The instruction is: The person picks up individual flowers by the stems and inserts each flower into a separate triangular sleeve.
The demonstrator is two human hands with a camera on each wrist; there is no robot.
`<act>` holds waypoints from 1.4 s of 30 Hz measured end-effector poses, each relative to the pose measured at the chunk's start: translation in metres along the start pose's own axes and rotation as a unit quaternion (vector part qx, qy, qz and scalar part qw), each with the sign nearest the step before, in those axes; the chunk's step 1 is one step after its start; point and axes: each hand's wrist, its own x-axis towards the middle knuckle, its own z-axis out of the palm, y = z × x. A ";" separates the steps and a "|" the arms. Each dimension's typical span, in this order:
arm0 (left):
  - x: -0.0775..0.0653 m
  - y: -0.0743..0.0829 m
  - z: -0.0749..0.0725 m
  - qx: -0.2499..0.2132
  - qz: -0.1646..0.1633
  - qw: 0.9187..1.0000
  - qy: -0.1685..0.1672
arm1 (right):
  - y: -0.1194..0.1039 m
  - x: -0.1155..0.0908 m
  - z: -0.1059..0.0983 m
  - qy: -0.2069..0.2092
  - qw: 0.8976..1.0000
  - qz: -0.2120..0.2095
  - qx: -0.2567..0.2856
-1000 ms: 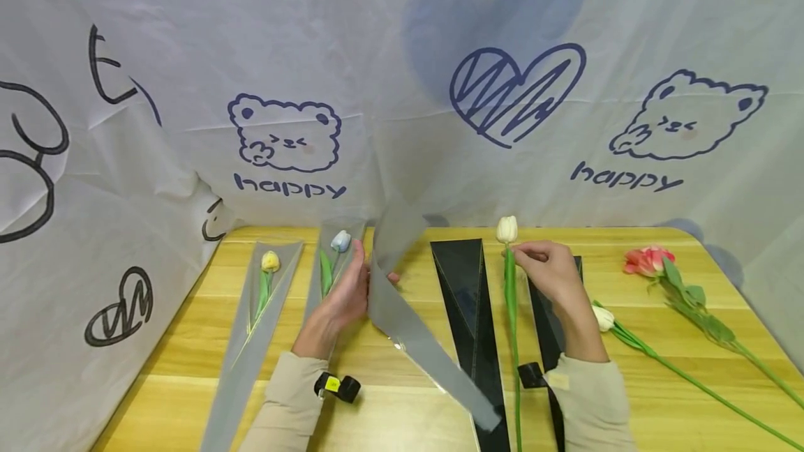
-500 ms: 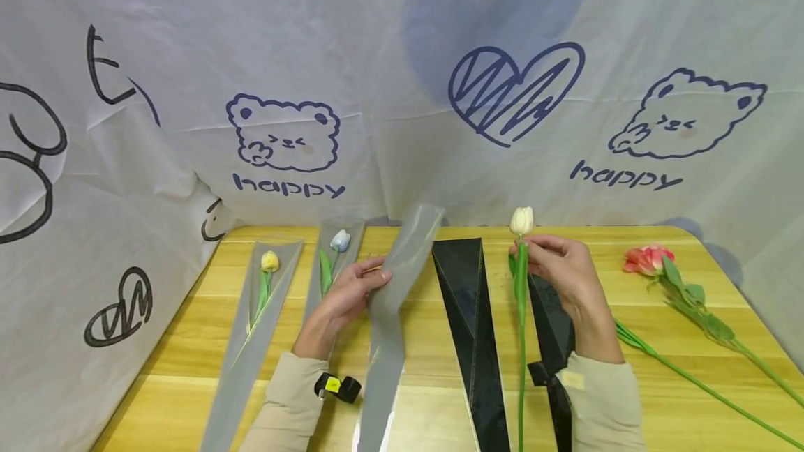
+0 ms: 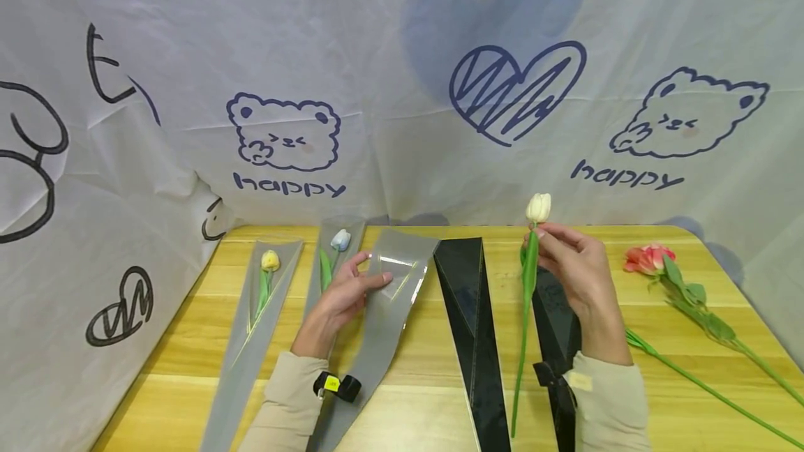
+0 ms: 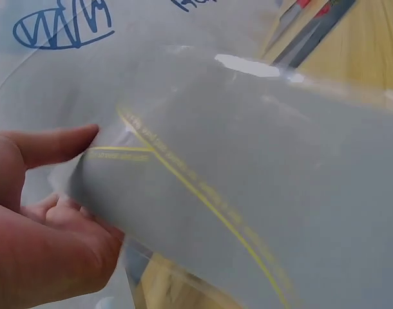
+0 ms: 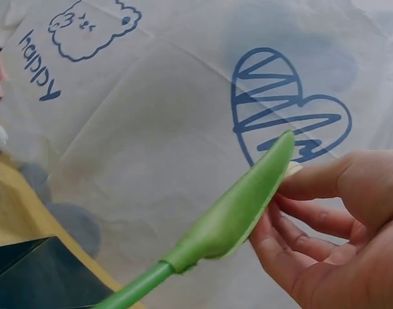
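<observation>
The left hand (image 3: 347, 291) holds a grey translucent flower sleeve (image 3: 392, 305) with gold lines, thumb in front and fingers behind. In the left wrist view the sleeve (image 4: 248, 148) spreads wide across the picture. The right hand (image 3: 584, 270) pinches a white tulip (image 3: 538, 208) just below its bloom, so the long green stem hangs down in front. A green leaf (image 5: 235, 206) of this tulip shows large in the right wrist view, beside the right hand (image 5: 332, 225); its bloom is mostly hidden there behind the fingers.
On the left lie two grey sleeves holding a yellow tulip (image 3: 270, 261) and a pale blue tulip (image 3: 341, 240). A black sleeve (image 3: 467, 319) lies mid-table, another black sleeve (image 3: 555, 326) under the right arm. Farther right are a green stem (image 3: 685, 372) and a pink flower (image 3: 650, 260).
The grey sleeve, twisted a second ago, has swung round so its gold-lined face shows; the left thumb now lies over it. The right hand has moved right and lifted the white tulip slightly.
</observation>
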 end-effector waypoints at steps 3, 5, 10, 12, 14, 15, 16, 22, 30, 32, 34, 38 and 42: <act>0.000 0.002 0.002 -0.013 0.013 1.000 -0.006 | -0.003 -0.002 -0.004 0.015 0.998 -0.013 0.055; -0.001 0.003 0.002 -0.014 0.019 1.000 -0.016 | -0.005 -0.002 -0.007 0.026 0.994 -0.023 0.104; -0.004 0.004 0.002 0.003 0.022 0.998 -0.055 | -0.010 -0.003 -0.012 0.061 0.978 -0.041 0.197; -0.005 0.004 0.002 -0.001 0.024 0.997 -0.068 | -0.012 -0.003 -0.012 0.073 0.976 -0.042 0.201; -0.005 0.005 0.002 -0.009 0.028 0.996 -0.079 | -0.014 -0.004 -0.012 0.078 0.976 -0.043 0.197; -0.005 0.005 0.002 -0.016 0.029 0.996 -0.080 | -0.014 -0.004 -0.011 0.077 0.976 -0.043 0.198; -0.005 0.005 0.003 -0.022 0.028 0.996 -0.077 | -0.015 -0.004 -0.011 0.076 0.976 -0.045 0.197; -0.005 0.005 0.004 -0.056 0.031 0.996 -0.055 | -0.017 -0.005 -0.008 0.072 0.977 -0.047 0.195; -0.005 0.005 0.005 -0.076 0.035 0.995 -0.056 | -0.017 -0.005 -0.007 0.079 0.982 -0.050 0.165; -0.005 0.005 0.006 -0.078 0.037 0.995 -0.055 | -0.017 -0.005 -0.007 0.086 0.983 -0.050 0.157; -0.004 0.005 0.006 -0.074 0.039 0.995 -0.054 | -0.017 -0.005 -0.007 0.095 0.983 -0.050 0.147; -0.004 0.006 0.008 -0.046 0.042 0.997 -0.045 | -0.018 -0.006 -0.007 0.117 0.981 -0.050 0.149; -0.005 0.005 0.010 -0.016 0.036 0.999 -0.033 | -0.019 -0.005 -0.008 0.139 0.973 -0.053 0.178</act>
